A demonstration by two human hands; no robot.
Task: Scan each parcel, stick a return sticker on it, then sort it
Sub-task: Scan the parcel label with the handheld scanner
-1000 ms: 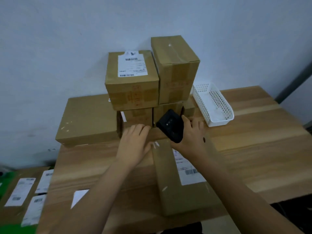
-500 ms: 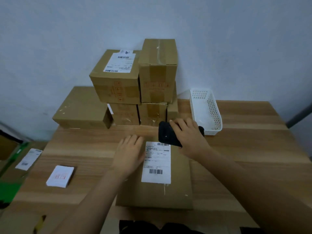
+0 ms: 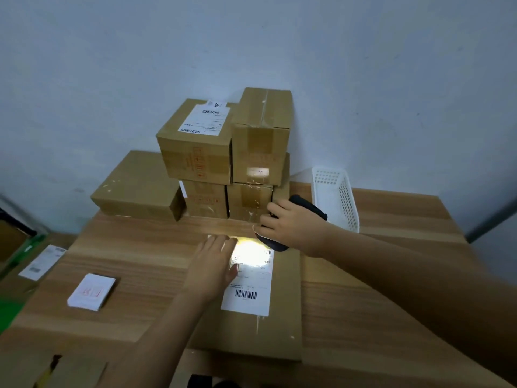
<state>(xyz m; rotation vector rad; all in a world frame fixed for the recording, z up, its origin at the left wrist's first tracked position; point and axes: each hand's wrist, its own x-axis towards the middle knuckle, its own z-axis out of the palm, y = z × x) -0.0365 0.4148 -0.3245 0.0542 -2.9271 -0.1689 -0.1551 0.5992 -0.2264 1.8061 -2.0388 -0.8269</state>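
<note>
The left hand (image 3: 215, 264) lies flat with straight fingers on the parcel (image 3: 286, 303), pressing its cardboard just left of the white label (image 3: 249, 287). The right hand (image 3: 291, 228) curls round a black scanner (image 3: 309, 207), held just above the parcel's far edge. A bright patch of light falls on the label between the two hands. Well to the left of the left hand sits a small stack of stickers (image 3: 91, 292). Beyond both hands, stacked boxes (image 3: 195, 152) stand against the pale wall (image 3: 363, 79), and just behind the right hand is a white basket (image 3: 335, 200), all on the wooden worktop (image 3: 391, 275).
</note>
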